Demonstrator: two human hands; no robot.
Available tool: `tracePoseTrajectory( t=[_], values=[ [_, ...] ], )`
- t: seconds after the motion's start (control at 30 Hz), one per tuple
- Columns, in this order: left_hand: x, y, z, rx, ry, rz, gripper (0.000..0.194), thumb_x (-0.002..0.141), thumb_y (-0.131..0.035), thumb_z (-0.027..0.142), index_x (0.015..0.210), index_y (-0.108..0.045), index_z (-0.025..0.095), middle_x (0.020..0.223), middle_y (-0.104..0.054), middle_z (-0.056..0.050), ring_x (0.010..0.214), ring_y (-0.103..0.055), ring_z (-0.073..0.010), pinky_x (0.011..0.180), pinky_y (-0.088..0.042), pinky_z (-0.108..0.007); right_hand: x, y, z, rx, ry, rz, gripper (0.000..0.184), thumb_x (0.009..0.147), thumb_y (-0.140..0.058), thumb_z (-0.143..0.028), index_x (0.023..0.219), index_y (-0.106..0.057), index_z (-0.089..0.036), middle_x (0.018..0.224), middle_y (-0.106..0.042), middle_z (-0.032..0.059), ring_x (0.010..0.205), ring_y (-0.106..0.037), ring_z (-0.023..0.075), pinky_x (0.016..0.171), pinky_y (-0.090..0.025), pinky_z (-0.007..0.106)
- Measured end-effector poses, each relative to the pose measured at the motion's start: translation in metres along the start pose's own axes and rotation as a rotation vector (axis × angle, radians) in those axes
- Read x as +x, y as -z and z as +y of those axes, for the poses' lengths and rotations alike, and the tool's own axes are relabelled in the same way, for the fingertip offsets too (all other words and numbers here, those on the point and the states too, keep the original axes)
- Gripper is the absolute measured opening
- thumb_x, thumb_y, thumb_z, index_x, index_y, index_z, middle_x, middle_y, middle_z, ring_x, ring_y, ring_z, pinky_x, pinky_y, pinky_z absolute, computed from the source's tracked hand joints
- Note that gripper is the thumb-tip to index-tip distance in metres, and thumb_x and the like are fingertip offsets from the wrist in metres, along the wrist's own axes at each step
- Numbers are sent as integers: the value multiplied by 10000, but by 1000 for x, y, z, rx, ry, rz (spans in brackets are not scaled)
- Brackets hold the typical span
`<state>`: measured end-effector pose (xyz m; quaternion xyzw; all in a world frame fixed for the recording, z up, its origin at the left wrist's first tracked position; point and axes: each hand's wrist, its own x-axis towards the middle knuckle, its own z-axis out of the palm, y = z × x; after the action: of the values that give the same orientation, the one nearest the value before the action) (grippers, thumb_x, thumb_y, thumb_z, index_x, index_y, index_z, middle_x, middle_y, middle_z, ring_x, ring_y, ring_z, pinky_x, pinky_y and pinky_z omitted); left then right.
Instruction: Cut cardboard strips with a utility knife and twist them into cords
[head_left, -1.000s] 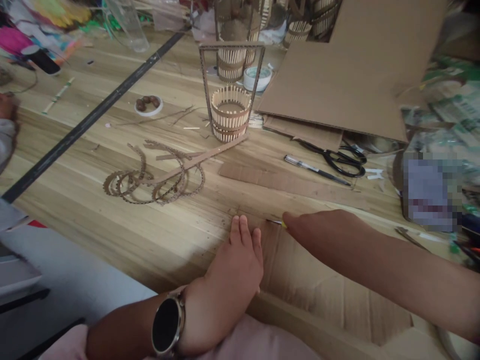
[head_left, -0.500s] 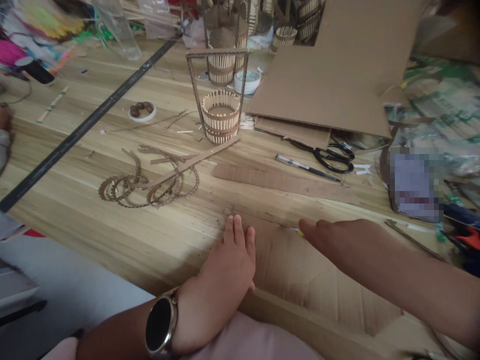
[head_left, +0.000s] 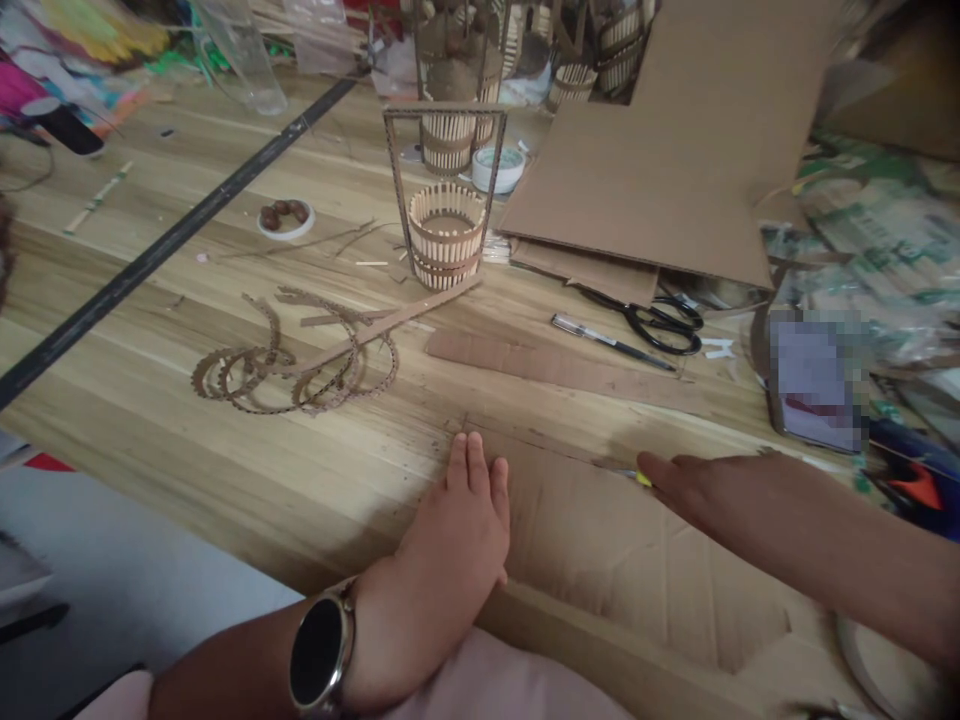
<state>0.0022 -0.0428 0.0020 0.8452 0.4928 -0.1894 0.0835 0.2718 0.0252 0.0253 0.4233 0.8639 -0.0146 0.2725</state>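
A flat cardboard sheet [head_left: 622, 560] lies at the near edge of the wooden table [head_left: 315, 470]. My left hand [head_left: 457, 540], with a watch on the wrist, presses flat on the sheet's left end, fingers stretched out. My right hand [head_left: 705, 485] is closed on a small yellow-tipped cutter [head_left: 634, 475], its tip on the sheet's far edge, to the right of my left hand.
A cut cardboard strip [head_left: 555, 365] lies just beyond the sheet. Further back are a pen [head_left: 611, 342], black scissors [head_left: 660, 320], curled toothed cardboard strips [head_left: 292, 365], a stick basket with a frame [head_left: 444, 235], a large cardboard sheet [head_left: 660, 170] and a small dish [head_left: 283, 218].
My right hand has slid the cutter to the right along the sheet's far edge. My left hand has stayed pressed on the sheet.
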Motion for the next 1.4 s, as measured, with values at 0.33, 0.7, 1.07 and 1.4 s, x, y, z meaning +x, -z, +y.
tracePoseTrajectory(
  t=[0.33, 0.7, 1.07, 1.4],
  values=[
    [3, -4, 1, -32, 5, 24, 1055, 646, -853, 562, 1488, -427, 90, 1494, -343, -343, 1347, -435, -493, 850, -597, -482, 62, 76, -47, 191, 121, -45, 199, 1004, -410, -302, 987, -578, -195, 830, -755, 86, 732, -728, 232, 504, -306, 281],
    [8, 14, -4, -123, -24, -57, 1035, 621, -889, 509, 1466, -464, 89, 1473, -379, -338, 1329, -450, -502, 751, -627, -445, 89, 71, -67, 138, 201, 3, 218, 1012, -440, -315, 945, -602, -185, 727, -731, 69, 666, -728, 229, 467, -300, 267],
    [9, 14, -5, -90, -46, -73, 1052, 628, -876, 530, 1463, -451, 52, 1453, -372, -371, 1320, -450, -511, 776, -622, -471, 86, 77, -68, 36, 283, 37, 109, 860, -579, -66, 915, -618, -151, 713, -707, 52, 639, -712, 220, 447, -287, 246],
    [5, -4, -4, -112, -33, -2, 1101, 598, -890, 537, 1479, -431, 63, 1483, -359, -370, 1347, -431, -509, 796, -604, -469, 84, 65, -65, 68, 281, 71, 76, 882, -566, -91, 904, -611, -148, 722, -711, 56, 642, -708, 216, 435, -247, 243]
  ],
)
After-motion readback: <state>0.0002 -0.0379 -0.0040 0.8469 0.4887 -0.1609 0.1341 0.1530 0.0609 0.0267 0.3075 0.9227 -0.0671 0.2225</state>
